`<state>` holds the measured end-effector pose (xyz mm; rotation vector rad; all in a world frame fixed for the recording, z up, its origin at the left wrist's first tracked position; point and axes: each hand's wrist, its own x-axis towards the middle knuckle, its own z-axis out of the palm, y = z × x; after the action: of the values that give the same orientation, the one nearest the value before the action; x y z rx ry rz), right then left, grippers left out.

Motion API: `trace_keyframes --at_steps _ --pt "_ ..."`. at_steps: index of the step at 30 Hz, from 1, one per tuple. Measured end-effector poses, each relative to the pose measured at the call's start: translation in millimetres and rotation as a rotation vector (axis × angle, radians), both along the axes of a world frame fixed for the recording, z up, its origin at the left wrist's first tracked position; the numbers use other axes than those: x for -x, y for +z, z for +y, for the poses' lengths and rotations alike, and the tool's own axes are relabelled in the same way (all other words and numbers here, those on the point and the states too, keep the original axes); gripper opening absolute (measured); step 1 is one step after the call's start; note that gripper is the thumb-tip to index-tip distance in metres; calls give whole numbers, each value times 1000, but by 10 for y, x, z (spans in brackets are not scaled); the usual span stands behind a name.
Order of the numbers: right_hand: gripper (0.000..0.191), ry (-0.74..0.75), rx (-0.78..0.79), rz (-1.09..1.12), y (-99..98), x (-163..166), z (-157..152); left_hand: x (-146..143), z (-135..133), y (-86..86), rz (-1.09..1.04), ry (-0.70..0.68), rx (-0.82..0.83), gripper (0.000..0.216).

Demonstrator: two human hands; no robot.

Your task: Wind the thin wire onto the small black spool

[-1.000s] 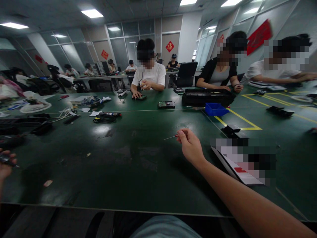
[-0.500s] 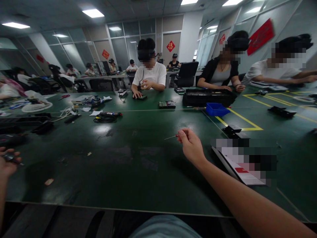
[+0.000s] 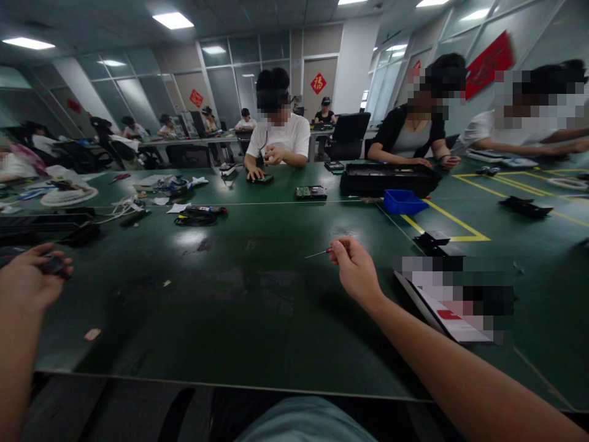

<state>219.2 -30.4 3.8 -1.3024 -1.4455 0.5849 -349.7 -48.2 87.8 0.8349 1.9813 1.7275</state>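
Observation:
My right hand (image 3: 355,270) hovers over the middle of the dark green table (image 3: 257,294), fingers pinched on a thin screwdriver (image 3: 318,252) with a red grip, its metal tip pointing left. My left hand (image 3: 28,279) is at the left edge of the view, above the table, fingers curled round a small dark object (image 3: 54,266) that I cannot identify. A flat black and white item (image 3: 448,313), partly blurred out, lies just right of my right hand.
Across the table three people work at small devices; a circuit board (image 3: 311,193), a black tray (image 3: 389,179) and a blue bin (image 3: 405,202) lie there. Cables and tools (image 3: 196,216) clutter the far left. Yellow tape lines (image 3: 453,221) mark the right side.
My left hand has risen and moved right into view, still curled on the small dark object. My right hand with the screwdriver has stayed nearly still.

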Motion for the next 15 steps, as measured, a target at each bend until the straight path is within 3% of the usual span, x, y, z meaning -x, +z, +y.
trace_keyframes --at_steps 3,9,15 --pt "28 1 1 4 4 0 -4 -317 162 19 -160 -15 -128 28" --pt "30 1 10 0 15 -10 -15 -1466 384 206 -293 -406 -244 37" --pt "34 19 6 -36 78 -12 -54 -2595 467 174 -242 -811 -207 43"
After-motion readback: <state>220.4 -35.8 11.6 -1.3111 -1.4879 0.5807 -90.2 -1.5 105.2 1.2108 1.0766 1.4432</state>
